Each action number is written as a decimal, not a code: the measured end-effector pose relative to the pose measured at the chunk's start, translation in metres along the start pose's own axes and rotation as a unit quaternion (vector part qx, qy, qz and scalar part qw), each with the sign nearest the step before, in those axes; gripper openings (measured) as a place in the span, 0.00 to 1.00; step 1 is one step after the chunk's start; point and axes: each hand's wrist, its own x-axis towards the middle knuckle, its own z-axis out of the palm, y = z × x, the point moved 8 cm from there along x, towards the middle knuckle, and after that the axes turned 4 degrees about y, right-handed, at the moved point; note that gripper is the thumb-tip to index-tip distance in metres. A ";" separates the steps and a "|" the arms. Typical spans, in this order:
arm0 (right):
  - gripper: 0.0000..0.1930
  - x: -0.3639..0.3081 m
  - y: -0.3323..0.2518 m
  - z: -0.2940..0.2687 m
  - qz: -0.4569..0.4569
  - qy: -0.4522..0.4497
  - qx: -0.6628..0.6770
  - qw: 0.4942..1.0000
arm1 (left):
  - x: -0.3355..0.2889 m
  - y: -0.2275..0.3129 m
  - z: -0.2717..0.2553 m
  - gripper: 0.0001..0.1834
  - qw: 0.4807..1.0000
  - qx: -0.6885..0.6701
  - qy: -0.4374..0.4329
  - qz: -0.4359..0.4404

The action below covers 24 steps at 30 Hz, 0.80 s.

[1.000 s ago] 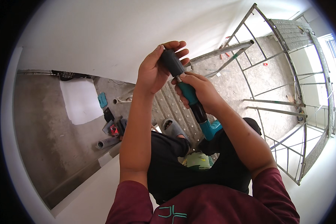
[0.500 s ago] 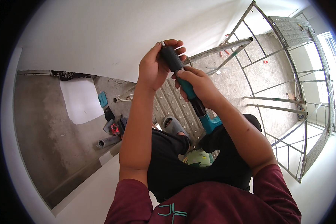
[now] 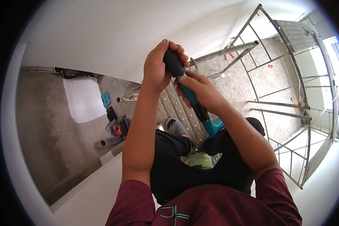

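Observation:
A long teal and black nail gun (image 3: 201,112) points up and leftward in front of me. At its upper end is a thick black sleeve (image 3: 174,64), and my left hand (image 3: 157,67) wraps round it with the fingers curled over the tip. My right hand (image 3: 202,89) grips the teal section just below, its thumb near the joint with the black sleeve. The tool's teal angled lower end (image 3: 213,127) rests by my right knee. The tip itself is hidden behind the left fingers.
Under my sandalled foot (image 3: 175,127) is a ridged metal platform (image 3: 173,101). Metal scaffolding (image 3: 280,105) stands to the right, with a white wall (image 3: 94,37) ahead. On the floor at left lie a white sheet (image 3: 84,100), a teal case (image 3: 106,98) and a grey pipe (image 3: 111,142). A round greenish container (image 3: 200,160) sits between my legs.
My left fingers have closed over the black sleeve's upper end, covering the metal tip that showed before. My right hand keeps its grip. The view has shifted slightly.

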 end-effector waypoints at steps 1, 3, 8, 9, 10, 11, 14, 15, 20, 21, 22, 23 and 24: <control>0.13 0.006 -0.002 -0.012 -0.077 0.077 -0.198 0.974 | 0.002 -0.002 -0.009 0.17 0.997 0.055 0.048 0.017; 0.13 -0.001 -0.021 -0.011 -0.232 0.191 -0.407 0.862 | -0.005 -0.003 -0.020 0.16 0.979 0.115 0.158 0.058; 0.14 -0.001 -0.024 -0.017 -0.249 0.217 -0.422 0.844 | -0.004 -0.012 -0.011 0.20 0.991 0.014 0.130 0.033; 0.14 0.007 -0.016 -0.024 -0.174 0.158 -0.286 0.929 | -0.001 -0.013 -0.004 0.22 0.996 -0.048 0.072 0.013; 0.14 0.012 -0.010 -0.027 -0.094 0.093 -0.139 0.981 | 0.001 -0.012 -0.001 0.23 0.999 -0.041 0.032 -0.008; 0.14 0.011 -0.002 -0.021 -0.007 0.022 0.012 1.000 | 0.000 -0.011 -0.001 0.25 0.999 -0.034 -0.003 -0.030; 0.13 0.004 -0.006 -0.013 0.048 -0.046 0.111 0.992 | 0.002 -0.009 -0.005 0.25 0.997 -0.023 -0.057 -0.039; 0.14 0.006 -0.008 -0.017 0.021 -0.022 0.064 0.997 | 0.002 -0.008 -0.003 0.24 0.998 -0.016 -0.048 -0.030; 0.17 0.001 -0.027 -0.028 -0.220 0.193 -0.355 0.888 | 0.009 -0.008 -0.034 0.20 0.997 0.051 0.052 0.015; 0.18 0.002 -0.025 -0.026 -0.210 0.192 -0.359 0.889 | 0.008 -0.012 -0.040 0.20 0.993 0.060 0.101 0.019; 0.18 0.003 -0.025 -0.024 -0.199 0.191 -0.364 0.890 | 0.007 -0.015 -0.047 0.20 0.986 0.069 0.149 0.022; 0.18 0.003 -0.025 -0.024 -0.190 0.191 -0.369 0.889 | 0.006 -0.018 -0.042 0.21 0.985 0.063 0.161 0.019; 0.18 0.005 -0.021 -0.026 -0.181 0.183 -0.352 0.900 | 0.005 -0.019 -0.038 0.22 0.983 0.057 0.173 0.017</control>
